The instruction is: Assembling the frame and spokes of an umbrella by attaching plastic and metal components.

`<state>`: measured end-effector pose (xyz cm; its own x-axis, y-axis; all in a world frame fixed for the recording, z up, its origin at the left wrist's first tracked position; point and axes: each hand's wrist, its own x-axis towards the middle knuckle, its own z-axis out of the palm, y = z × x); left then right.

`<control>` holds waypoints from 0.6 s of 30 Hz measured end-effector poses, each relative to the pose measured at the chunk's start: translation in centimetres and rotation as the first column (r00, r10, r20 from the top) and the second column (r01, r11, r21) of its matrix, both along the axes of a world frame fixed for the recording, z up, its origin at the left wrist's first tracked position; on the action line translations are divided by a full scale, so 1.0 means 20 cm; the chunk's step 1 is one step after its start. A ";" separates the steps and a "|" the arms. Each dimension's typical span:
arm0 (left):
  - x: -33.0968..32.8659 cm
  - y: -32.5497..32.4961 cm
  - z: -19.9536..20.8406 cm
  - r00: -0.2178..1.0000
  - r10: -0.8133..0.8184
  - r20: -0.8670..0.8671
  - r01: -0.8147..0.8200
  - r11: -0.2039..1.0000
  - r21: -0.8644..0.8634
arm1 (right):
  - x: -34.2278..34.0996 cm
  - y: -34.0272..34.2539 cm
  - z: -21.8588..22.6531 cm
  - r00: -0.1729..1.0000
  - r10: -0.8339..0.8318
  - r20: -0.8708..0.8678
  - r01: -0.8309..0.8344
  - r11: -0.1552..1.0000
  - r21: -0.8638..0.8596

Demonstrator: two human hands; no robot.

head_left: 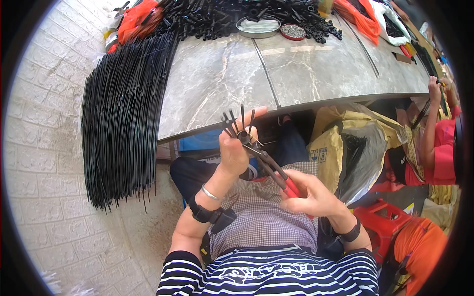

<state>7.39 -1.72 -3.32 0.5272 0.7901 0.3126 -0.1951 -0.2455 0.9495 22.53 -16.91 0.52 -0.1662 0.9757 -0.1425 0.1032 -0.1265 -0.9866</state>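
Over my lap, my left hand [233,154] is closed around a small black hub piece [243,135] from which several thin black rods [233,121] fan out upward. My right hand [316,194] grips pliers with red handles [292,188]. The dark jaws of the pliers meet the near side of the hub beside my left fingers. A fine wire end [260,143] sticks out by the jaws. Whether the jaws are closed on that wire is too small to tell.
A grey marble-look table [212,79] lies ahead, with long black rods [123,118] draped over its left end. Black parts [207,19], a dish of silver pins [258,28] and a red tin [293,32] sit farther back. To the right are a yellow sack [326,167], red stool [377,222] and co-worker's hand [434,90].
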 end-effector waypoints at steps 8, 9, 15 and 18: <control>-0.03 0.01 -0.03 1.000 -0.008 0.017 0.007 0.999 0.046 | -0.04 -0.08 0.11 0.985 -0.002 -0.175 -0.060 0.936 -0.346; -0.02 0.01 -0.03 1.000 -0.009 0.019 0.008 0.999 0.045 | -0.05 -0.08 0.10 0.985 -0.003 -0.173 -0.058 0.936 -0.348; -0.02 0.02 -0.01 1.000 0.016 0.006 -0.017 0.998 0.064 | -0.05 -0.07 0.00 0.978 -0.069 0.198 0.054 0.995 0.080; -0.03 0.02 0.00 1.000 0.005 0.014 -0.005 0.999 0.035 | -0.02 -0.05 -0.06 0.968 0.000 -0.249 -0.041 0.987 -0.156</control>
